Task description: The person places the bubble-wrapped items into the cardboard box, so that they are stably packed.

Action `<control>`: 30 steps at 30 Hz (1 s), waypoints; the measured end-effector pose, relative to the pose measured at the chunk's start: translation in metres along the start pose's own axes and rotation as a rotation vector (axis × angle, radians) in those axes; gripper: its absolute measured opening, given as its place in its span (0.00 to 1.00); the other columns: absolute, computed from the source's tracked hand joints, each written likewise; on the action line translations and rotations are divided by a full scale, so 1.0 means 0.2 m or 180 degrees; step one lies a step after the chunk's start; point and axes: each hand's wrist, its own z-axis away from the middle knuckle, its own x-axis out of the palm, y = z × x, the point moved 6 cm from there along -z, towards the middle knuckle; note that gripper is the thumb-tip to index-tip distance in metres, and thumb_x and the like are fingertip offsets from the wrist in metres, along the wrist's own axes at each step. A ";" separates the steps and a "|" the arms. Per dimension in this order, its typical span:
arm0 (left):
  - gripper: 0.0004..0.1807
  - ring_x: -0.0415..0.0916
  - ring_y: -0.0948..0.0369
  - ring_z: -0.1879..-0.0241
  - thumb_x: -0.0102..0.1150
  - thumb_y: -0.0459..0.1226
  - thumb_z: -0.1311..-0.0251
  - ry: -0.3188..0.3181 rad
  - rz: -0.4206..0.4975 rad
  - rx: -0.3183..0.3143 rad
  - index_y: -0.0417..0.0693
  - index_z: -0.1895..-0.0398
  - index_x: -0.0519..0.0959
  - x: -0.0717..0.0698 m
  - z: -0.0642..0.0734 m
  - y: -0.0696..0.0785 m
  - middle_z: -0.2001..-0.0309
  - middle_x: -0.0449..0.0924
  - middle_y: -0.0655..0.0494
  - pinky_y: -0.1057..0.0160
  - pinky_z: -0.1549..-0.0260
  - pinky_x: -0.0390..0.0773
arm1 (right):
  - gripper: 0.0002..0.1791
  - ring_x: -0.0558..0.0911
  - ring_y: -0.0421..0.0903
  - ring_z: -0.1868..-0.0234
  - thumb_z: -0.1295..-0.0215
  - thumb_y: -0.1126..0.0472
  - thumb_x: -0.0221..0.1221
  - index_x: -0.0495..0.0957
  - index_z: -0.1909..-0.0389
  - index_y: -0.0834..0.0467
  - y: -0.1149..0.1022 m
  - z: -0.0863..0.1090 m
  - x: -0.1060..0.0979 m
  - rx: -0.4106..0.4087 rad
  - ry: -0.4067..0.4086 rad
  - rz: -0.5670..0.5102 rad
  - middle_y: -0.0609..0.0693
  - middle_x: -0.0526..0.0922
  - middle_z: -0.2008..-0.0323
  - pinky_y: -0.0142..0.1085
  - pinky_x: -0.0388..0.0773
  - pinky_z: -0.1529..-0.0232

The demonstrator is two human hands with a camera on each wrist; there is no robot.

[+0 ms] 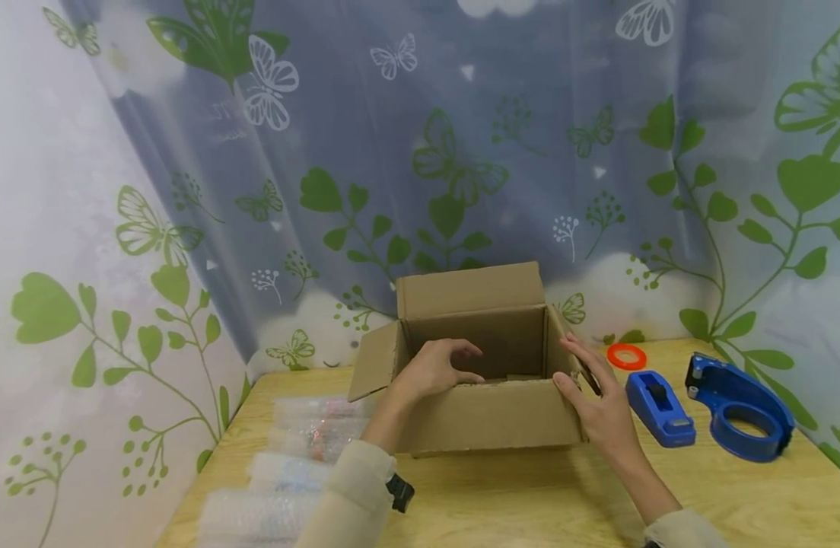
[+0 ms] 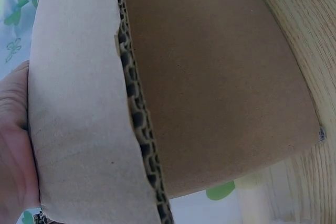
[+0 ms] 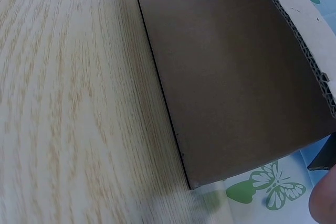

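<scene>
An open cardboard box (image 1: 488,415) stands on the table, its flaps spread outward. My left hand (image 1: 434,371) reaches over the near rim, with thumb and forefinger bent and apart inside the opening. In the left wrist view, part of that hand (image 2: 16,150) shows beside the folded-out front flap (image 2: 84,98), which has a ragged corrugated edge. My right hand (image 1: 601,407) holds the near right corner, thumb at the front rim and fingers along the right flap. In the right wrist view, a fingertip (image 3: 324,198) shows at the edge, near the box's front wall (image 3: 231,82).
Several bubble-wrapped bundles (image 1: 259,517) lie at the table's left. Right of the box are an orange ring (image 1: 615,364), a blue desktop tape dispenser (image 1: 673,432) and a blue handheld tape dispenser (image 1: 717,380). A patterned curtain (image 1: 365,122) hangs behind the wooden table (image 1: 502,502).
</scene>
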 end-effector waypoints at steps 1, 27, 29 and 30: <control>0.25 0.77 0.49 0.37 0.75 0.46 0.39 0.0004 -0.0013 -0.0007 0.50 0.39 0.84 0.00 0.00 0.00 0.40 0.82 0.48 0.48 0.37 0.77 | 0.30 0.61 0.29 0.24 0.25 0.63 0.62 0.71 0.25 0.48 0.00 0.00 0.00 0.0006 0.0002 -0.0001 0.45 0.65 0.22 0.16 0.61 0.34; 0.21 0.78 0.54 0.38 0.70 0.44 0.33 0.0651 0.0319 0.0522 0.53 0.39 0.83 -0.33 0.38 -0.04 0.39 0.83 0.57 0.46 0.39 0.78 | 0.28 0.63 0.30 0.25 0.24 0.63 0.61 0.72 0.26 0.48 -0.01 0.01 0.02 0.0048 0.0055 -0.0071 0.44 0.66 0.23 0.17 0.62 0.34; 0.21 0.76 0.53 0.36 0.69 0.45 0.32 0.0536 0.0406 0.0441 0.56 0.37 0.83 -0.35 0.43 -0.08 0.37 0.81 0.58 0.45 0.36 0.76 | 0.28 0.63 0.31 0.25 0.25 0.64 0.61 0.73 0.26 0.49 -0.01 0.01 0.01 0.0031 0.0085 -0.0081 0.44 0.67 0.23 0.18 0.62 0.34; 0.21 0.76 0.53 0.35 0.68 0.46 0.32 0.0501 0.0422 0.0413 0.57 0.37 0.82 -0.35 0.45 -0.09 0.36 0.81 0.58 0.45 0.36 0.76 | 0.28 0.63 0.31 0.25 0.25 0.65 0.61 0.73 0.26 0.50 -0.01 0.01 0.01 0.0023 0.0092 -0.0087 0.44 0.67 0.23 0.18 0.62 0.33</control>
